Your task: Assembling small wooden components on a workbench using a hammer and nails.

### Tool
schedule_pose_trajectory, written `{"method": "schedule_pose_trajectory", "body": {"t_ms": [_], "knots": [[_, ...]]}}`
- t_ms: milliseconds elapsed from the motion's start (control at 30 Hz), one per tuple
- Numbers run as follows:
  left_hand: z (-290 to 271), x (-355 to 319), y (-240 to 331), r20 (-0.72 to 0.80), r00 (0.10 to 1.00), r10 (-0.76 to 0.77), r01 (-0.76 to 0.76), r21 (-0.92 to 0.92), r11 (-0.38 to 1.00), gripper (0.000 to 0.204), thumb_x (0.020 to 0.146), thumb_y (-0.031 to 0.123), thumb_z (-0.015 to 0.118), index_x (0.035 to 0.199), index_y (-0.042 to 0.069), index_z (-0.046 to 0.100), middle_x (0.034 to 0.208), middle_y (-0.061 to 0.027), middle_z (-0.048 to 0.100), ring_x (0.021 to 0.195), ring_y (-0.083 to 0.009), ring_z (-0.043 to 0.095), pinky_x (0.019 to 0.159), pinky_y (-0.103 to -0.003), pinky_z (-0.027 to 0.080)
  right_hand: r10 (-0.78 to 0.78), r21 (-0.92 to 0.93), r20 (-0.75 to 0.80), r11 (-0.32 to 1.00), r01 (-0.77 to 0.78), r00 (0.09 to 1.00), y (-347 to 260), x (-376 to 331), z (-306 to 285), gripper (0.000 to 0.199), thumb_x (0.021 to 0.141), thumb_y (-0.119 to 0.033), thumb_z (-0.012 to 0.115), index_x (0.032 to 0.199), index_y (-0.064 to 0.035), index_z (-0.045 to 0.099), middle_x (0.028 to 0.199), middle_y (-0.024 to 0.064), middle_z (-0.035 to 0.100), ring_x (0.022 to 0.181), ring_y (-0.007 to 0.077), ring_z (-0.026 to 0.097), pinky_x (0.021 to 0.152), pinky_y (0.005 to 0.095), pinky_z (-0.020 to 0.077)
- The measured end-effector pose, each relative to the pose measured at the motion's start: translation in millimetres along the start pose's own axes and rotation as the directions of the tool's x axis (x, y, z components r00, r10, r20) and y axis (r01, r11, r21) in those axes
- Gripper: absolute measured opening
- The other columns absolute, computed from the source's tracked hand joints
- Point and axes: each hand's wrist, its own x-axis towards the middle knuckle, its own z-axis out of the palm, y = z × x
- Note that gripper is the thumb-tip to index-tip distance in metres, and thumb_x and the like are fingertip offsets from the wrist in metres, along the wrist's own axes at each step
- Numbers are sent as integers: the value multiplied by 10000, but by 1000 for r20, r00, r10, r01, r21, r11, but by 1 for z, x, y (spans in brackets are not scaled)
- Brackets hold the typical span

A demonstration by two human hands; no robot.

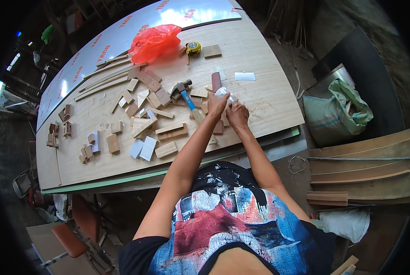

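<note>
Clear plastic bag (pixel 225 94) pinched between both my hands above the plywood tabletop (pixel 260 59).

I see both forearms stretched forward, meeting over the board's near edge. My left hand (pixel 217 105) closes on the bag from below; my right hand (pixel 237 114) sits curled just beside it, fingers touching the plastic. A blue-handled hammer (pixel 185 91) lies just left of my left hand, wood offcuts (pixel 143 123) scattered farther left.

We count one hammer (pixel 183 90), one tape measure (pixel 193 47), one red plastic bag (pixel 155 42). We see two hands; wood offcuts too many to count.
</note>
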Motion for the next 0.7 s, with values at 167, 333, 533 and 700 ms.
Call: {"method": "schedule_pose_trajectory", "body": {"t_ms": [167, 333, 533, 700], "knots": [[-16, 11, -9, 381, 919, 107, 287, -828, 481, 378, 762, 327, 588, 1007, 60, 479, 933, -98, 563, 870, -256, 556, 746, -428, 460, -67, 18, 16, 998, 67, 998, -24, -2, -26, 164, 725, -159, 525, 754, -4, 568, 730, 187, 587, 675, 332, 580, 614, 410, 460], [-35, -11, 4, 484, 849, 211, 453, -873, 180, 406, 757, 406, 557, 976, 65, 522, 917, -90, 587, 857, -243, 556, 779, -376, 433, -216, 160, -44, 962, 220, 975, -44, -18, -57, 141, 748, -58, 486, 846, -21, 581, 802, 160, 578, 767, 322, 558, 649, 385, 445], [-97, -16, 7, 400, 865, 303, 394, -915, 84, 383, 786, 400, 517, 939, 49, 533, 920, -128, 585, 858, -274, 560, 777, -418, 448, -331, 128, -162, 927, 352, 930, -92, -36, -67, 143, 757, -53, 486, 855, -46, 590, 737, 138, 553, 695, 303, 549, 596, 375, 442], [-131, -15, -7, 380, 882, 278, 361, -925, 117, 363, 792, 398, 508, 955, 75, 535, 923, -114, 587, 853, -266, 563, 771, -410, 453, -450, 65, -418, 852, 519, 790, -121, -44, -46, 126, 690, -37, 574, 816, -36, 567, 698, 114, 518, 651, 280, 540, 551, 350, 434]]}}
